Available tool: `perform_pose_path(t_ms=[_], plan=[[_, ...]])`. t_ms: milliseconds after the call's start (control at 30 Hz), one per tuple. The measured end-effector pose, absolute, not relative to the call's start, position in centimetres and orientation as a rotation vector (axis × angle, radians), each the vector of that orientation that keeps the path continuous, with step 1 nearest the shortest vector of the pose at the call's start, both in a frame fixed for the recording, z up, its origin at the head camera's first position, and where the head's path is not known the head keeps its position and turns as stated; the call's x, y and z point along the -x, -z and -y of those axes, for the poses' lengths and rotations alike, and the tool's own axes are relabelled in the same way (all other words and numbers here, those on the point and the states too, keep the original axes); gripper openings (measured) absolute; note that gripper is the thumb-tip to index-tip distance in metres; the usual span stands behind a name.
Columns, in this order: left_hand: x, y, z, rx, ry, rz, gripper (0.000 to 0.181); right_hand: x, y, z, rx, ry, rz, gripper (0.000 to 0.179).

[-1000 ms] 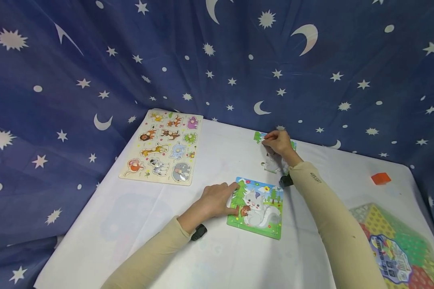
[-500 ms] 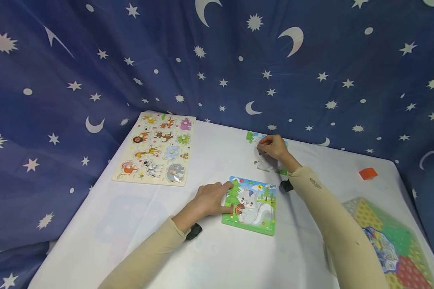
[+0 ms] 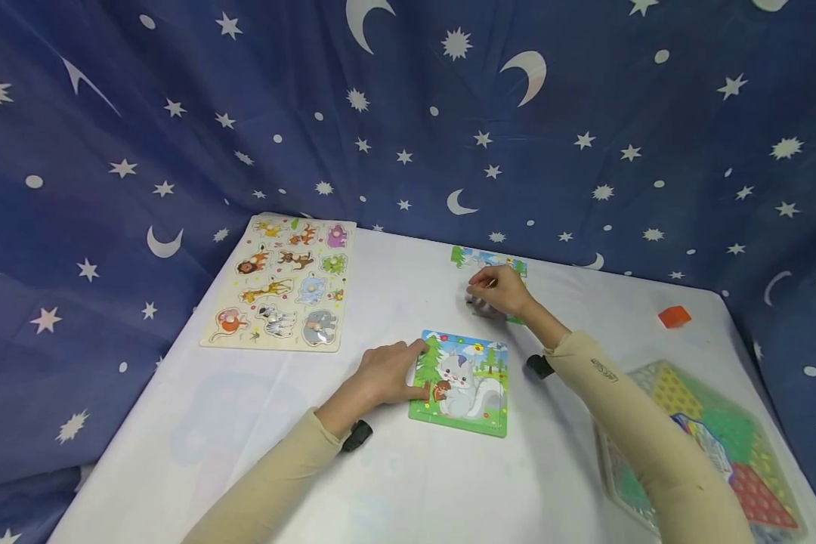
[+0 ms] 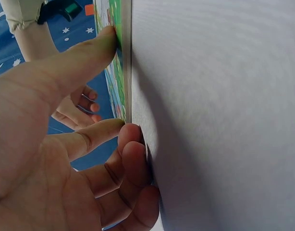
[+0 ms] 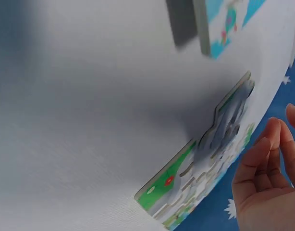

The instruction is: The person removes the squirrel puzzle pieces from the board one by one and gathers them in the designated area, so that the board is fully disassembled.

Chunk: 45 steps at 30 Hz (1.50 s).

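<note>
A square squirrel puzzle board (image 3: 471,393) lies on the white table in the head view. My left hand (image 3: 384,374) is at its left side. The thumb (image 4: 106,41) rests on the board's face, the index fingertip touches its edge, and the other fingers bend down onto the table. Farther back, loose jigsaw pieces (image 5: 186,183) lie fitted together in a partial picture with green, white and grey parts. Above them is my right hand (image 3: 499,291), its fingers loosely bent and its thumb apart. Nothing shows between those fingers in the right wrist view. The hand hides part of the pieces.
A wooden animal puzzle board (image 3: 279,287) with several animal pieces lies at the back left. At the right sit an orange block (image 3: 674,316) and a clear hexagonal box (image 3: 761,483), partly behind the right sleeve. A blue starry curtain (image 3: 408,113) hangs behind the table.
The right hand has drawn back from the far row of loose pieces towards the nearer ones. The left hand stays at the squirrel board. The head view has turned, shifting everything leftward.
</note>
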<state>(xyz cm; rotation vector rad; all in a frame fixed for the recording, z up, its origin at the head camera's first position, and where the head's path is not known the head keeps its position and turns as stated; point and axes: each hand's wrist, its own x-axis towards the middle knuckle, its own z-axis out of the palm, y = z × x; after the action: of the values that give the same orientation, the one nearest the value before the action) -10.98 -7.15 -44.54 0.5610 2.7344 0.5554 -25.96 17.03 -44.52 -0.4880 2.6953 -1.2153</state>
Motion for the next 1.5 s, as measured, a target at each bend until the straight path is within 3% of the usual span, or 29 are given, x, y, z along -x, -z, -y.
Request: perform_pose_path(t_ms=[700, 1167, 1500], plan=[[11.2, 44.8, 7.4, -0.587, -0.531, -2.755, 0.072, 18.5, 44.9, -16.1, 0.738, 1.125, -2.596, 0.01], [11.2, 44.5, 7.3, -0.633, -0.543, -2.743, 0.077, 14.3, 45.5, -15.9, 0.889, 0.895, -2.59, 0.034], [11.4, 44.2, 7.1, -0.659, -0.641, -2.71, 0.083, 13.6, 46.0, -15.7, 0.887, 0.935, -2.607, 0.036]])
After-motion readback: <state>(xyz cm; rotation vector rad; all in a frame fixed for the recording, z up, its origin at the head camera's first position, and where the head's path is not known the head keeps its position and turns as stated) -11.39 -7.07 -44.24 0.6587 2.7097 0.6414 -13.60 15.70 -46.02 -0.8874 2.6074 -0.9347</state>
